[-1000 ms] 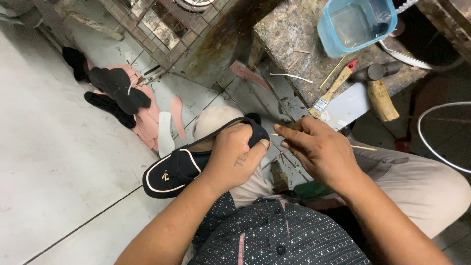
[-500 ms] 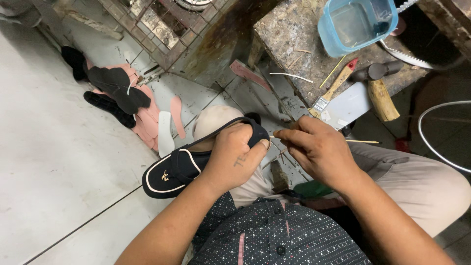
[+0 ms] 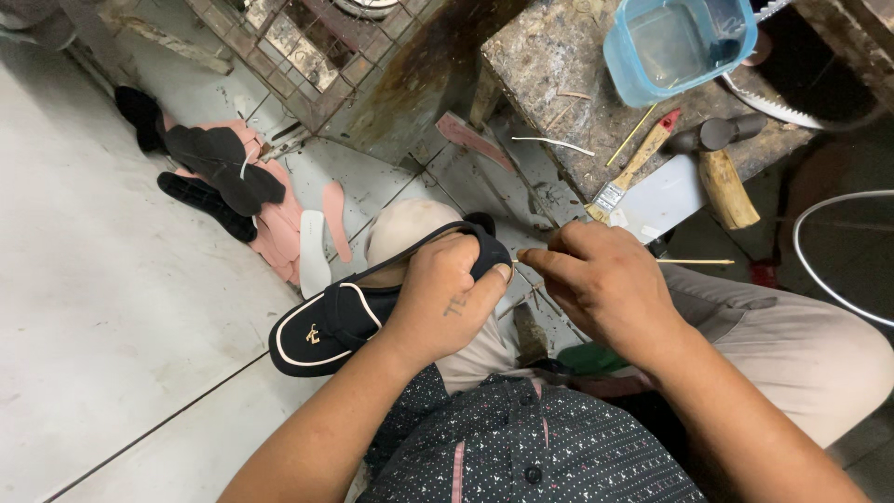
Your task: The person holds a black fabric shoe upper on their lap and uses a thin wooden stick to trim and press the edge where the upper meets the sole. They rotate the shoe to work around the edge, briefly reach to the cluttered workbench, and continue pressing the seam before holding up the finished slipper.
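Resting on a knee, the black slipper [image 3: 335,321] shows white edging.

Black sandal [image 3: 345,321], white trim, gold emblem; pink insoles [image 3: 279,233]; blue tub [image 3: 675,42]; red-handled brush [image 3: 638,163]; dotted dark shirt [image 3: 531,447].

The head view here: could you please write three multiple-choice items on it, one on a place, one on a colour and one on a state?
1. Where does the paintbrush lie?
A. on the worn bench top
B. inside the tub
C. on the floor tiles

2. What colour is the plastic tub?
A. red
B. blue
C. yellow

3. How is the black slipper held?
A. lying free on the floor
B. hanging from a hook
C. gripped by the left hand on the person's lap

Key: 1 A, it rests on the bench beside the hammer; 2 B, its walls are blue; 3 C, the left hand's fingers wrap its heel while the right hand pinches a thin stick.
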The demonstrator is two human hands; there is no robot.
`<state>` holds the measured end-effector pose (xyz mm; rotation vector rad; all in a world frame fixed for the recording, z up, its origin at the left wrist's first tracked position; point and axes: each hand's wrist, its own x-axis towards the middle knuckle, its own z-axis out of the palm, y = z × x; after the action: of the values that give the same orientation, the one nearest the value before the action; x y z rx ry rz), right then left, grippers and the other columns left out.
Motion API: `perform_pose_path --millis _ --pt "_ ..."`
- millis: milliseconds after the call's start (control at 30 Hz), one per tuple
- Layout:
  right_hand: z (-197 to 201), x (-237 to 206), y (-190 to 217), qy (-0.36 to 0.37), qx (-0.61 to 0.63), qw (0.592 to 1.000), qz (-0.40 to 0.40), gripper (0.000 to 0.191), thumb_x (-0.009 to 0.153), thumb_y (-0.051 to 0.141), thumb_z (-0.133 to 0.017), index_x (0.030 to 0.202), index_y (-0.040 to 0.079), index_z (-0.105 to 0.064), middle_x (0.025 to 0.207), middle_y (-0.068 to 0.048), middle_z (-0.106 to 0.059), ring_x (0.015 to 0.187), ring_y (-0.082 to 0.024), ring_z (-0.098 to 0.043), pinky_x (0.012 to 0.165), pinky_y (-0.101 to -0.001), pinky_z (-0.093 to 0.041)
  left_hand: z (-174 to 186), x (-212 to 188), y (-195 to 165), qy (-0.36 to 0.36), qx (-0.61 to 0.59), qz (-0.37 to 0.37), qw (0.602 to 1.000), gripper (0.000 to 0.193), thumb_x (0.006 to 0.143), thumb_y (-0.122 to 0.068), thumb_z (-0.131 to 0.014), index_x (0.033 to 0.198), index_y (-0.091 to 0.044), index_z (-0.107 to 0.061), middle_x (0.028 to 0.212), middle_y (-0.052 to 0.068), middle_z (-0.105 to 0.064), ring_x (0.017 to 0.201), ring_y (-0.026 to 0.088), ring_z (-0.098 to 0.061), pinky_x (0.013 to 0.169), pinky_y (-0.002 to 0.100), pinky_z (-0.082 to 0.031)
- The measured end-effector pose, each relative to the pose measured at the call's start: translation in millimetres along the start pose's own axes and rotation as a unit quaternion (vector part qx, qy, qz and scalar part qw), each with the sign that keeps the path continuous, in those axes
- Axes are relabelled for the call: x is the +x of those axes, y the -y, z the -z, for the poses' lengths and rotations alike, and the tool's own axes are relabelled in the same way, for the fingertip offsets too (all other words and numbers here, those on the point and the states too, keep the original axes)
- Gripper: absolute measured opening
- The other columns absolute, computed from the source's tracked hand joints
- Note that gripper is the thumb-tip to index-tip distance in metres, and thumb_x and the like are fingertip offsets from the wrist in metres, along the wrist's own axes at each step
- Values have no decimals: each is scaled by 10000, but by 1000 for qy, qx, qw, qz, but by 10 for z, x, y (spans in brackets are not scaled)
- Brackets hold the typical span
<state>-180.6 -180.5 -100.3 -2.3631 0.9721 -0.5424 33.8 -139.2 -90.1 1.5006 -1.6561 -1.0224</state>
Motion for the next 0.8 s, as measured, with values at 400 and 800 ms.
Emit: perform_pose_path --millis 400,800 --pt "-2 -25 49 -7 0 1000 -6 384 727 74 -761 1104 144 -745 867 -64 -611 787 -301 -610 642 -438 -474 -18 -3 10 -2 -3 7 1000 229 866 -142 -692 759 23 -574 772 210 -623 747 390 -625 668 456 -474" --pt "-13 -36 51 6 -2 1000 -12 402 705 74 -773 1101 139 -746 857 -70 -606 775 -304 -609 637 -439 -480 -16 1 18 -5 1 -12 1000 196 868 -133 -686 783 13 -587 789 207 -624 774 401 -620 685 459 -476"
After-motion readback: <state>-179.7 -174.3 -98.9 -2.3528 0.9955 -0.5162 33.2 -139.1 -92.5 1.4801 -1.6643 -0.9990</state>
